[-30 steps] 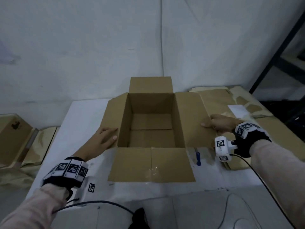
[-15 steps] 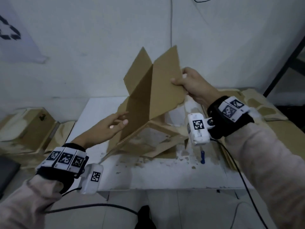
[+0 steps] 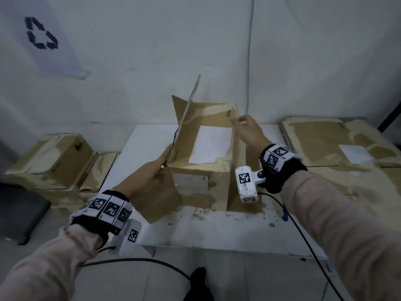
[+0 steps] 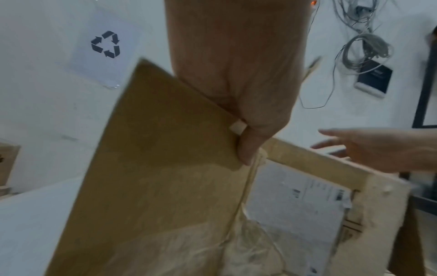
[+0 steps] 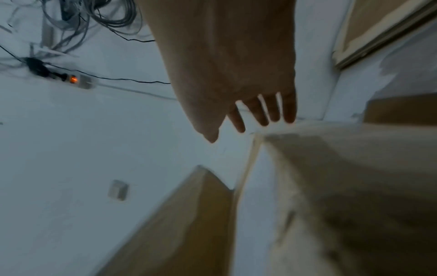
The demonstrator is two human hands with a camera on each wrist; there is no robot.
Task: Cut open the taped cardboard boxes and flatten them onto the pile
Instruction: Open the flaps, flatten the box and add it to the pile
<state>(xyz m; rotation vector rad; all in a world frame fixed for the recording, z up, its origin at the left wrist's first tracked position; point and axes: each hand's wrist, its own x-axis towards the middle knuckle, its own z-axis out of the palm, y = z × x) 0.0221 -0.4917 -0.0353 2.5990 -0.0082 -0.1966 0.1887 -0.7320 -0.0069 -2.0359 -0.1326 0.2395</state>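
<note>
- Whereas a second ago the cardboard box (image 3: 208,157) sat upright on the white surface (image 3: 147,137) with all four flaps spread and both hands resting flat on the side flaps, it now lies tipped over, its labelled face up and one open end toward the person.
- Half a second ago the right hand (image 3: 247,129) gripped a raised panel; now its fingers are straight and spread, reaching over the box's far corner, holding nothing.
- Left hand (image 3: 149,177) has gone from open beside the box to pinching the edge of a flap (image 4: 165,168), thumb on one face and fingers on the other, holding that flap up on edge.
- By my reading, cutting is finished for this box and collapsing is under way; the walls are not yet pressed flat.
- Flattened cardboard lies in a pile (image 3: 321,142) to the right, well apart from the box.
</note>
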